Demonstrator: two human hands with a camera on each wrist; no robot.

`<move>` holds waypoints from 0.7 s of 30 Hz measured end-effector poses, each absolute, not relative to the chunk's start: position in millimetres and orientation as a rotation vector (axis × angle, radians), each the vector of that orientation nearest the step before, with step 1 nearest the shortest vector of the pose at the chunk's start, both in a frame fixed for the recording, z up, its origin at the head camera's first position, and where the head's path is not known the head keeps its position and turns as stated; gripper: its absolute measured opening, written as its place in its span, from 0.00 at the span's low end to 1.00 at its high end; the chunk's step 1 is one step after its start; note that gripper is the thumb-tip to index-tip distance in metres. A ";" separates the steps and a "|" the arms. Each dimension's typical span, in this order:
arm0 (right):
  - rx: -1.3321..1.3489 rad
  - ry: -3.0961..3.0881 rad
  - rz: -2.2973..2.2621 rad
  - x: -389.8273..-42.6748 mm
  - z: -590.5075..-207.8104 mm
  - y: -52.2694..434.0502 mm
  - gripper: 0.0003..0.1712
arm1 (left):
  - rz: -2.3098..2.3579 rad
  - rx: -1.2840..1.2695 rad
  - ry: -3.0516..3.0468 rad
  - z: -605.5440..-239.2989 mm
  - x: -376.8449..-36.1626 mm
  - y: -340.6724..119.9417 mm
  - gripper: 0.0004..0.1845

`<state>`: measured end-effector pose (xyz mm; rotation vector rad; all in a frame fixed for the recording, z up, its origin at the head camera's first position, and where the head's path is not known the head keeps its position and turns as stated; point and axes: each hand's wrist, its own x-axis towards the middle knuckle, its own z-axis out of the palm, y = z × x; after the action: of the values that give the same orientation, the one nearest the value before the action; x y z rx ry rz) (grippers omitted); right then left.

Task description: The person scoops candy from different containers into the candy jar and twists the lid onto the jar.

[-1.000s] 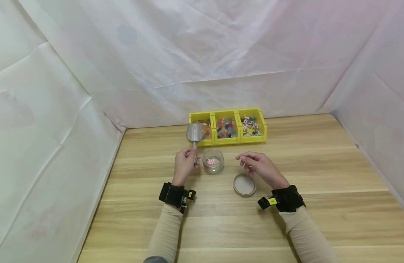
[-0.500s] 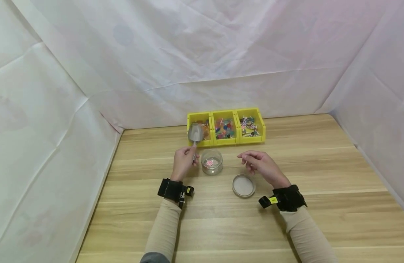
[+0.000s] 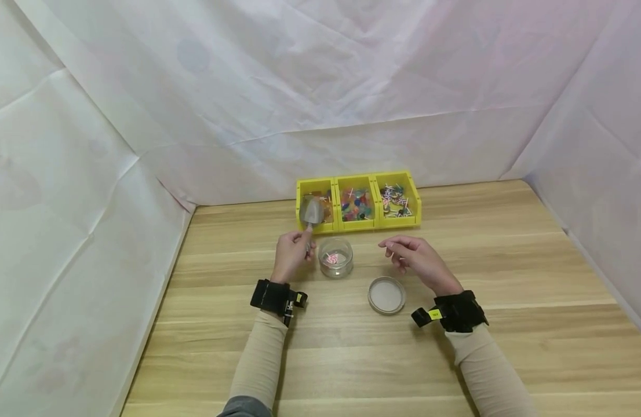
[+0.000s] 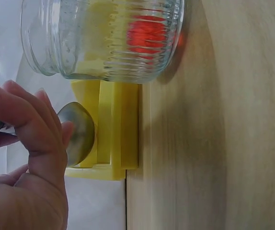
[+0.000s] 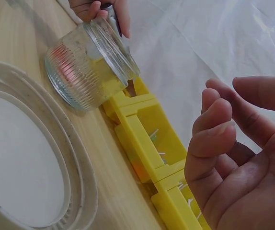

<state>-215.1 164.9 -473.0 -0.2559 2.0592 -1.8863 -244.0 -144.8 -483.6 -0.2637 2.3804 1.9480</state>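
Note:
My left hand (image 3: 291, 253) grips the handle of a small metal scoop (image 3: 311, 212), whose bowl hangs over the left yellow bin (image 3: 315, 204). In the left wrist view the scoop (image 4: 77, 134) shows beside my fingers (image 4: 37, 124), in front of the bin. A ribbed glass jar (image 3: 335, 257) stands open just right of that hand, with a pink-and-white sweet inside; the jar (image 4: 104, 38) fills the top of that view. My right hand (image 3: 416, 259) hovers right of the jar, fingers loosely curled and holding nothing. The jar's lid (image 3: 386, 295) lies flat below it.
Three joined yellow bins (image 3: 358, 202) of small coloured sweets sit at the back of the wooden table (image 3: 352, 359). White sheeting walls close in the left, back and right sides. In the right wrist view the lid (image 5: 27, 172) lies near the jar (image 5: 89, 69).
The scoop has tipped forward and lowered toward the left bin. My right hand has shifted slightly right and away from the jar. Jar and lid stay put.

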 end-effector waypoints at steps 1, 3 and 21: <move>-0.257 2.058 -1.890 -215.4 -472.8 165.1 0.21 | 1.941 -0.269 2.386 -483.2 -244.3 -144.1 0.23; -0.261 2.054 -1.893 -216.1 -472.1 165.6 0.21 | 1.927 -0.278 2.411 -482.4 -245.1 -142.7 0.22; -0.279 2.045 -1.899 -215.8 -468.2 163.0 0.21 | 1.776 -0.378 2.616 -481.4 -259.0 -132.8 0.17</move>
<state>-215.8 163.0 -468.2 -0.2789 2.0451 -1.8990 -259.0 -132.8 -481.4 -0.3779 2.6160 1.7761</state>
